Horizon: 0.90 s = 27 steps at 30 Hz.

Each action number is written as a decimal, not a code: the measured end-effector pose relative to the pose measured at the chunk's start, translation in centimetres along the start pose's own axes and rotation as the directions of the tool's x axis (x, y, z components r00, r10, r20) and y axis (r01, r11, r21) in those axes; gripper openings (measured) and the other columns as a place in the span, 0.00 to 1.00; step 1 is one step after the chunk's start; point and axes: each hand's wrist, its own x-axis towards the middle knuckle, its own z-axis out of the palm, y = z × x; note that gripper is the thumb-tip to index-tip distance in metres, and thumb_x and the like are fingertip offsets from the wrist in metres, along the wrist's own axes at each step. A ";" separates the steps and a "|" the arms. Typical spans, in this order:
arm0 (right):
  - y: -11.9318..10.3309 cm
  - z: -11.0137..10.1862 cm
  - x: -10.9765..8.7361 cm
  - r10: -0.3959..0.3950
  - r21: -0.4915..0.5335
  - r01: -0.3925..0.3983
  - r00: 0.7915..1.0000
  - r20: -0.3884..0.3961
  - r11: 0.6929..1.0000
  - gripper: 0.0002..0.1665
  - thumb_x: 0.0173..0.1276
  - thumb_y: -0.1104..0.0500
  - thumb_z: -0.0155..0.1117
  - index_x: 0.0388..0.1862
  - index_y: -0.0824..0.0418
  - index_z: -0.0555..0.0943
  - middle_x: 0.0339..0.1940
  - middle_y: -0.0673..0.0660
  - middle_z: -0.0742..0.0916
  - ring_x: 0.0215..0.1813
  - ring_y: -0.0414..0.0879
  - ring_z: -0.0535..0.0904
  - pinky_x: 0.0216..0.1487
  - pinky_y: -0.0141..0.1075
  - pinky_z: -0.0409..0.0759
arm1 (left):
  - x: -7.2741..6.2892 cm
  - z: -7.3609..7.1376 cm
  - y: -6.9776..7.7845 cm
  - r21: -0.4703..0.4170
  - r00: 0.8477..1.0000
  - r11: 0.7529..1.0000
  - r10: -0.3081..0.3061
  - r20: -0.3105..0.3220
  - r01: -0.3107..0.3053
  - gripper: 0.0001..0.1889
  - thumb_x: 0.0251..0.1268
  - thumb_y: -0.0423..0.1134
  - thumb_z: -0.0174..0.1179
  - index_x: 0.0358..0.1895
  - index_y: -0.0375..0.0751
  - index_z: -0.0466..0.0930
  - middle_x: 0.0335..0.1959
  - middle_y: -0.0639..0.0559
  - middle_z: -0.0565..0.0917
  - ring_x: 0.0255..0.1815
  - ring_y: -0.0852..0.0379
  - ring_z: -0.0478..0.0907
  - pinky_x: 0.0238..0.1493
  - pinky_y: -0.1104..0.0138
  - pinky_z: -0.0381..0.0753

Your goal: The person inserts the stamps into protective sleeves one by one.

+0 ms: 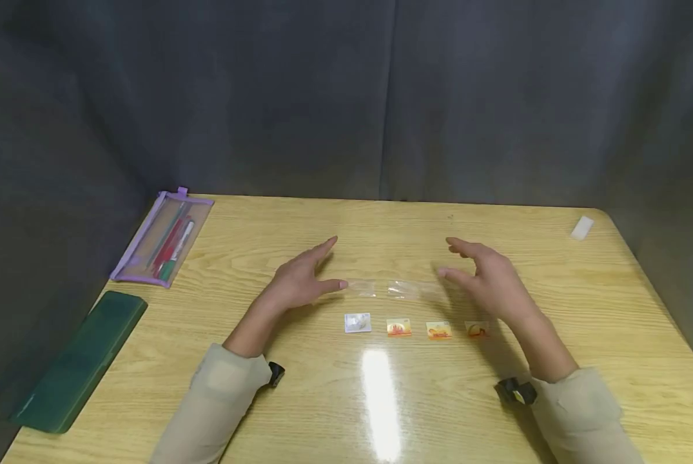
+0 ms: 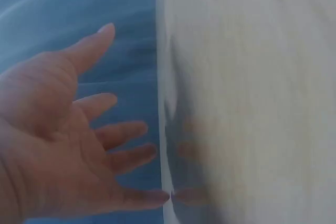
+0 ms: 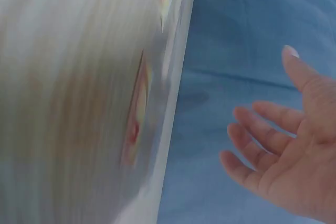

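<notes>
Since the clear plastic strip (image 1: 389,289) lay flat on the counter (image 1: 555,309) at frame centre, between the two hands, it looked thin, light, floppy and probably slick: hard to lift from the middle, easier to pinch at an end or edge, and likely to crease or cling. Material was a judgement only; the wrist views were too blurred to confirm.

Left to right in the head view:
- 1 dark green flat case (image 1: 79,361), lower left, at the counter edge.
- 1 purple-trimmed mesh pouch (image 1: 163,238) with pens inside, upper left; pen count unclear.
- Left hand (image 1: 300,280), fingers spread and relaxed, holding nothing, thumb tip at the strip's left end; contact could not be told.
- 1 strip, centre.
- 4 small cards in a row just below the strip: 1 white card (image 1: 358,323), then 3 orange cards (image 1: 439,330). Light, flat, would need edge picking.
- Right hand (image 1: 488,277), fingers loosely curved, empty, hovering at the strip's right end.
- 1 white eraser-like block (image 1: 582,227), upper right, well apart.
</notes>
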 end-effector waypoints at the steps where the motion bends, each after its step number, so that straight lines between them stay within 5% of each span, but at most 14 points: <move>1: -0.2 0.2 0.0 0.001 0.006 -0.001 1.000 0.015 1.000 0.36 0.74 0.46 0.65 0.75 0.59 0.70 0.65 0.64 0.83 0.60 0.64 0.81 0.56 0.59 0.79 | 0.1 0.1 0.0 0.025 1.000 1.000 -0.015 -0.005 0.015 0.47 0.67 0.59 0.65 0.83 0.63 0.46 0.84 0.47 0.52 0.84 0.41 0.48 0.78 0.33 0.49; 7: -1.7 2.0 -0.1 -0.027 0.028 0.024 0.994 0.106 0.999 0.27 0.72 0.53 0.68 0.68 0.56 0.79 0.59 0.58 0.88 0.61 0.59 0.82 0.56 0.56 0.82 | 0.6 0.4 0.4 0.150 0.998 0.987 -0.049 -0.025 0.052 0.43 0.65 0.59 0.67 0.81 0.64 0.56 0.84 0.40 0.50 0.84 0.36 0.46 0.76 0.28 0.45; 16: -4.0 4.0 0.8 -0.107 0.047 0.101 0.984 0.145 0.994 0.26 0.69 0.51 0.71 0.63 0.57 0.83 0.52 0.56 0.90 0.58 0.54 0.85 0.57 0.53 0.83 | 1.4 0.7 1.5 0.139 0.999 0.990 -0.032 0.010 0.031 0.38 0.64 0.56 0.68 0.77 0.64 0.64 0.82 0.43 0.58 0.83 0.37 0.51 0.76 0.29 0.46; 27: -6.3 6.0 1.7 -0.199 -0.024 0.213 0.942 0.271 0.977 0.25 0.65 0.51 0.74 0.60 0.57 0.84 0.49 0.52 0.91 0.51 0.49 0.86 0.53 0.47 0.85 | 2.4 1.1 2.2 0.205 0.999 0.979 -0.027 0.036 0.019 0.37 0.63 0.54 0.70 0.76 0.63 0.67 0.81 0.45 0.60 0.81 0.40 0.57 0.79 0.37 0.53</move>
